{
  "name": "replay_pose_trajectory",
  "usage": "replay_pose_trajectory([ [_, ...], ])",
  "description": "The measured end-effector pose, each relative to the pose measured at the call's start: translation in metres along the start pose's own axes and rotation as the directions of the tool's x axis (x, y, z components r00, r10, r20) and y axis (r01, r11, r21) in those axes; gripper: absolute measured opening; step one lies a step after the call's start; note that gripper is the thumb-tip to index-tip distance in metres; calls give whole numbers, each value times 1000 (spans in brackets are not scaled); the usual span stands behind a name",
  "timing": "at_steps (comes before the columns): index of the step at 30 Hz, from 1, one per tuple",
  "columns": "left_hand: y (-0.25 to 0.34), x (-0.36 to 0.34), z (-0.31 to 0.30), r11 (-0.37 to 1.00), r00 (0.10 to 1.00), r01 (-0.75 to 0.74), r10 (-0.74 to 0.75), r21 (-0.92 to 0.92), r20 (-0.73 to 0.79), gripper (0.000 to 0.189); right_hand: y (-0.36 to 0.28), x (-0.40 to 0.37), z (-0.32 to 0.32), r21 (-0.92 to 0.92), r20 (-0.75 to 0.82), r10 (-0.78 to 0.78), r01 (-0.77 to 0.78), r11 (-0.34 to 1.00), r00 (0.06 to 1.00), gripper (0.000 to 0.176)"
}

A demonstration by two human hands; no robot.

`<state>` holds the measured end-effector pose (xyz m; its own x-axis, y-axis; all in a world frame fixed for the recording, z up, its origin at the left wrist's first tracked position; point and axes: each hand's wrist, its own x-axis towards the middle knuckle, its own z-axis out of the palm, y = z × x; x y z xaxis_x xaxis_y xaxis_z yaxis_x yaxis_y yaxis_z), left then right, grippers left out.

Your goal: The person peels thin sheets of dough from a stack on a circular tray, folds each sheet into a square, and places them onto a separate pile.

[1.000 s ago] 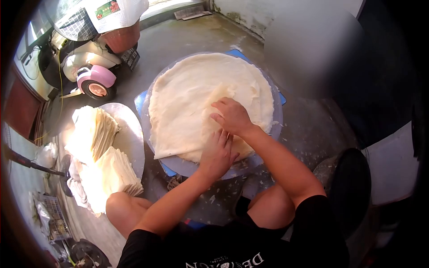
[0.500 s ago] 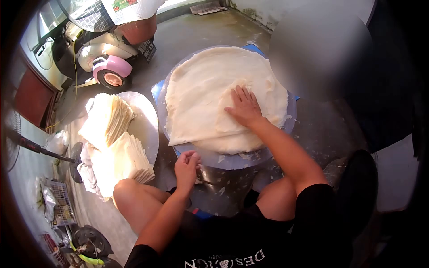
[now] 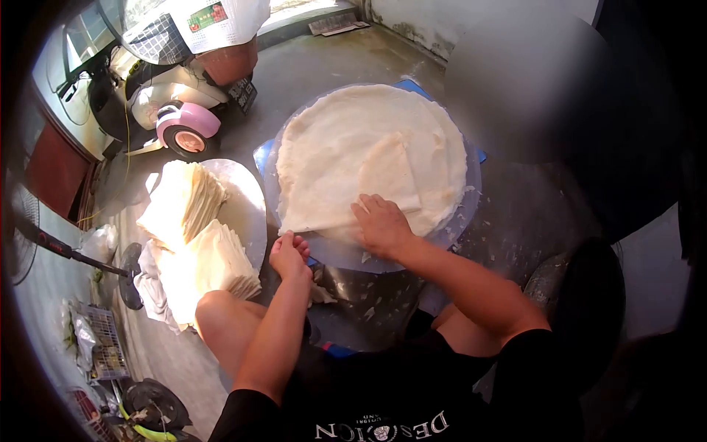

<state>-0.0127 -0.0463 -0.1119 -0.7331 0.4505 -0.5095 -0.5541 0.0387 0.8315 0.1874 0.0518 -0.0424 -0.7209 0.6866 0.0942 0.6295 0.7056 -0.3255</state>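
Note:
A pile of thin, pale round dough sheets (image 3: 331, 140) covers most of a round board (image 3: 471, 158) in front of me. The top sheet has a folded flap with straight edges near the middle, and its pointed corner sticks out at the front left. My left hand (image 3: 289, 258) is closed, fingertips pinched at that corner. My right hand (image 3: 384, 227) lies palm down across the front edge of the sheets, fingers stretched out over the dough. The hand hides part of that edge.
Left of the board, two stacks of folded sheets (image 3: 180, 202) (image 3: 210, 261) rest on a round tray (image 3: 247, 184). Beyond stands a scooter with a pink fender (image 3: 193, 121). A fan (image 3: 74, 254) and a basket (image 3: 104, 342) are at far left. Dough scraps lie around the board.
My right hand has slid from the middle of the sheets toward the front edge. My left hand has risen from below the board to the sheet's corner. The flap's outline now shows uncovered.

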Motion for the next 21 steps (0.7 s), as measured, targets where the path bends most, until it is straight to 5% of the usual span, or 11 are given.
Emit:
replay_pose_trajectory([
  [5,11,-13,29,942,941,-326,331,-80,65,14,-14,-29,39,-116,-151,45,-62,991,988,63],
  [7,21,-15,50,787,765,-616,584,43,269,12,-13,-35,42,-106,-230,4,-29,994,973,67],
  [8,24,-18,62,786,764,-616,583,44,278,12,-12,-37,45,-103,-233,13,-38,994,972,67],
  [9,27,-26,78,692,649,-717,619,85,442,12,-10,-38,49,-81,-236,18,-38,996,972,68],
  [12,16,-47,131,359,255,-933,649,7,717,10,-5,-37,52,4,-231,33,-33,999,972,67],
  [14,6,-64,147,162,145,-984,508,72,849,11,-3,-35,54,71,-221,41,-26,997,974,66],
  [16,-3,-65,154,88,159,-986,288,139,944,13,-1,-37,56,92,-241,3,20,996,970,62],
  [17,-5,-64,156,88,267,-962,138,257,954,17,1,-40,56,26,-327,-38,49,998,944,53],
  [20,0,-57,159,70,248,-969,209,239,946,16,-4,-43,25,297,-142,148,-100,950,979,32],
  [21,2,-46,161,20,124,-992,314,124,941,15,0,-43,25,305,-141,159,-110,946,977,32],
])
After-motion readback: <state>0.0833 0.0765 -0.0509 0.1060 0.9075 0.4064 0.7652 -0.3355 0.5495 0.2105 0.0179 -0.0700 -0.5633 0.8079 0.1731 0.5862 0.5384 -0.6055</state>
